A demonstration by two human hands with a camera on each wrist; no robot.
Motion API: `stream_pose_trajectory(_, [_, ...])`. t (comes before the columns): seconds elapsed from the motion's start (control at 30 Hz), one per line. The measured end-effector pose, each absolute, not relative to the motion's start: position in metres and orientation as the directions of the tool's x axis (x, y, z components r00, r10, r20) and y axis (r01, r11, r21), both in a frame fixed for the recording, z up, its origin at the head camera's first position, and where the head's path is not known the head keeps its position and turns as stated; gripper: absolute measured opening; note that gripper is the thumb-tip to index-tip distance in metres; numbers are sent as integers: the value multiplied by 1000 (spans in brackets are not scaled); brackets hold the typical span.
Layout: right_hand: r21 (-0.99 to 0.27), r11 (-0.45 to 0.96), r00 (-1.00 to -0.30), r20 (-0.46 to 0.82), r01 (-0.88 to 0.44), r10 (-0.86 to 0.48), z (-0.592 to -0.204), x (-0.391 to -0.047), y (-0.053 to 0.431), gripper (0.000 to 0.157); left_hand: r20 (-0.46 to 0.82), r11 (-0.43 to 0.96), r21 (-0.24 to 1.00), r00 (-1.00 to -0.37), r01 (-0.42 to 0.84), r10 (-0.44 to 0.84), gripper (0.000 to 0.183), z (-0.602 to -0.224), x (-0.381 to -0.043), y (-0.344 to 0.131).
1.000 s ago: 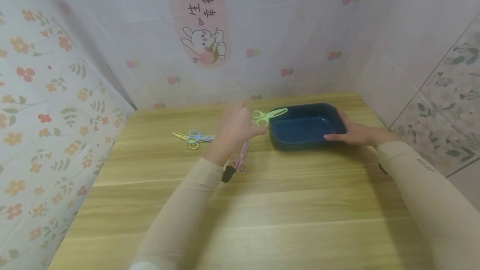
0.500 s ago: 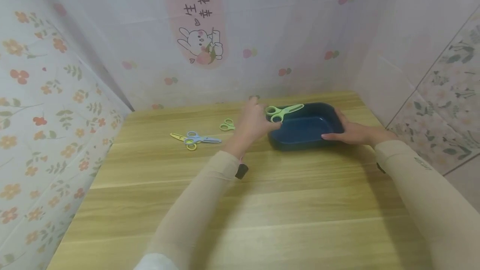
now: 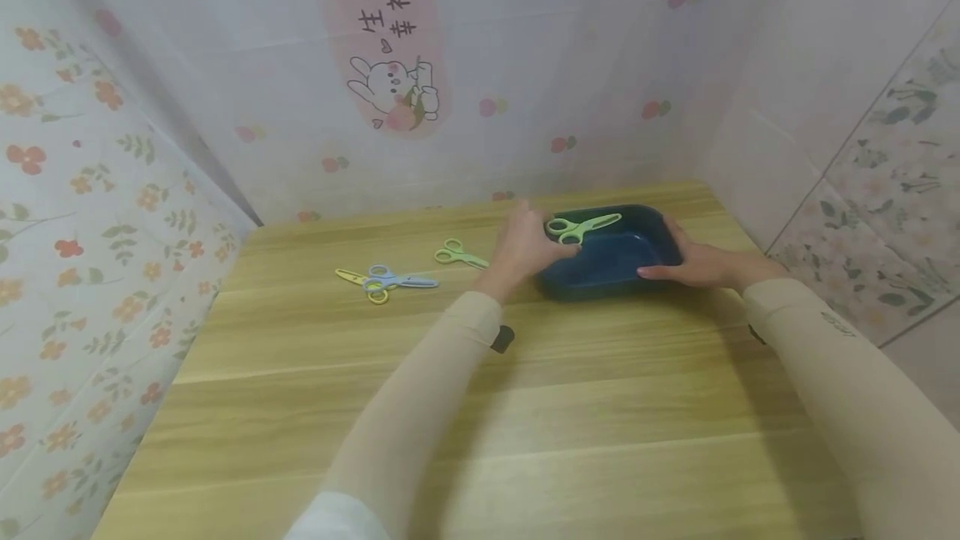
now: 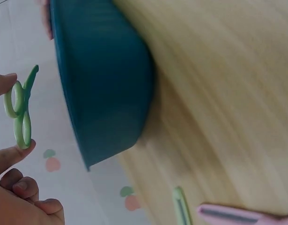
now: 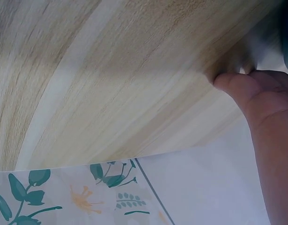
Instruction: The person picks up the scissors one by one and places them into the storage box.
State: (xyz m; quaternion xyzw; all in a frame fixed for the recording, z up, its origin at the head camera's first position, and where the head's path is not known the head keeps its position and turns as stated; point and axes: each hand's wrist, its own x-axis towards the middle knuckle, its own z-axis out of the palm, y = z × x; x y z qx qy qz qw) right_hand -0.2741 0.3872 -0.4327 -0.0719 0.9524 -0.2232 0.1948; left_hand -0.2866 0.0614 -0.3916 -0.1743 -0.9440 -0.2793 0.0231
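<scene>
Left hand has a pair of green scissors pinched by the handles, thumb on one loop and a finger on the other, the rest of its fingers tucked in. As for looks, they're light green, two roundish loops, with a tapered blade end that has a darker strip down the middle, blades together. They stick out to the right past the fingertips, off the table and hanging over the left part of a blue container; the left wrist view shows a gap between them and its rim. That container's a plain rectangular thing with rounded corners, and the right hand grips its right end, thumb along the near side.

Left of the left hand, a second green pair lies on the table, its tip near the wrist. Pink scissors show near a green blade in the left wrist view. Farther left, a blue pair lies crossed over yellow scissors. Behind everything hangs a white cloth with fruit prints and a rabbit drawing.
</scene>
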Motion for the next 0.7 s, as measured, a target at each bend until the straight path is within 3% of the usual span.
stream_pose_trajectory(0.37, [-445,894,-913,-340,-57,-227,-433,-274,387,129,87,907,312,-959,282,268,65,-408,-295,73])
stream_pose_trajectory(0.7, [-447,894,-903,-367,-40,-224,-435,-274,388,129,47,931,280,-972,234,230,48,-419,-297,70])
